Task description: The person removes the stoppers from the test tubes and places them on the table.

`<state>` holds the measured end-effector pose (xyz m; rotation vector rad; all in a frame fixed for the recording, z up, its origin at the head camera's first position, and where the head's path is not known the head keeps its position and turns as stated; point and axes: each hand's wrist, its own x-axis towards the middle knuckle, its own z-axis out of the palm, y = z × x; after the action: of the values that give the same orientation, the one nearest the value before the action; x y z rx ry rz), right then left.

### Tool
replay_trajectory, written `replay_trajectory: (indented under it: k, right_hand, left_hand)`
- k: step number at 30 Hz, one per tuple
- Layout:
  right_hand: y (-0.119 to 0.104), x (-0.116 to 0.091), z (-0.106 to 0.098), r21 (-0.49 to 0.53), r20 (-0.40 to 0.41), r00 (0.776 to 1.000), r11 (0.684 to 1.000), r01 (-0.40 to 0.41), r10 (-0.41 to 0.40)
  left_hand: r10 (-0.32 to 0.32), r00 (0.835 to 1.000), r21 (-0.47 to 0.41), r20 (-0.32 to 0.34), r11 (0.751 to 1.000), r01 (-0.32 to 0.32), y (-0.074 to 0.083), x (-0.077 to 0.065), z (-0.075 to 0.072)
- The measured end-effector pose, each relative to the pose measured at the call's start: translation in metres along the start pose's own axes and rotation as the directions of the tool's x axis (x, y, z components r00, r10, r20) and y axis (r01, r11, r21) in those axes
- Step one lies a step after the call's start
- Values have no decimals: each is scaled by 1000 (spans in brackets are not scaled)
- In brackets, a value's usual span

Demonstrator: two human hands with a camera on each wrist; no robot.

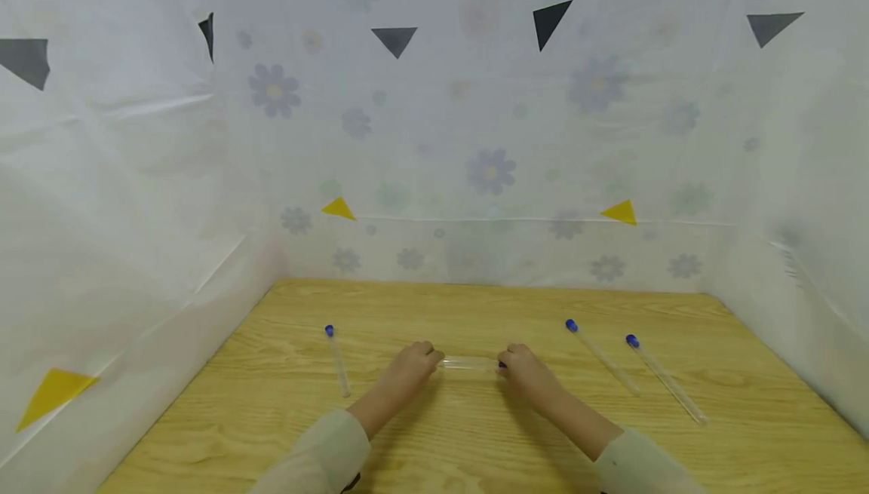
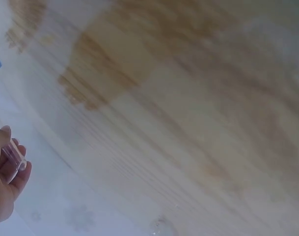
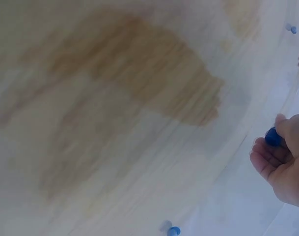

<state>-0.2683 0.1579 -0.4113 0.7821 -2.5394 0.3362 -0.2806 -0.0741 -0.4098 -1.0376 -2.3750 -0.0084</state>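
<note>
Between both hands a clear test tube (image 1: pixel 468 363) with a blue cap (image 3: pixel 273 137) lies level, crosswise in front of me. My left hand (image 1: pixel 412 366) pinches its clear end; in the left wrist view, that end pokes out between the thumb and fingers of the left hand (image 2: pixel 2 192). At the capped end, my right hand (image 1: pixel 531 379) grips with thumb and fingers, and the right wrist view has the cap beside the thumb of the right hand (image 3: pixel 292 167). Whether the tube touches the table is not clear.
On the wood-grain table (image 1: pixel 468 441), one capped tube (image 1: pixel 339 366) lies left of the hands. Two more, an inner tube (image 1: pixel 607 360) and an outer tube (image 1: pixel 668 381), lie to the right. White flowered sheeting (image 1: pixel 434 124) encloses the back and sides.
</note>
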Motion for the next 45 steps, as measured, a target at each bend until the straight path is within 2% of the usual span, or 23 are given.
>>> replay_trajectory:
  k: [7,12,18,20,29,37,45]
  right_hand:
    - [1,-7,-4,-15,-30,999,999,43,-43]
    - [1,-11,-8,4,-7,1000,1000,27,-27]
    - [2,-17,-13,19,-5,1000,999,30,-30]
    - [2,-18,-15,28,-9,999,999,37,-37]
    - [4,-22,-23,74,45,998,996,40,-43]
    - [5,-30,-28,134,152,987,991,25,-46]
    - [5,-36,-32,130,130,990,991,35,-52]
  left_hand:
    - [30,1000,-8,8,1000,-30,4,2,2]
    - [-2,999,3,34,1000,2,9,3,1]
    - [-39,993,32,113,999,35,18,3,-7]
    - [-40,992,20,121,999,38,20,2,-8]
    - [16,998,-4,62,1000,-16,22,-1,-6]
    - [50,996,3,69,999,-50,25,-4,-8]
    - [75,996,12,38,997,-75,27,-3,-9]
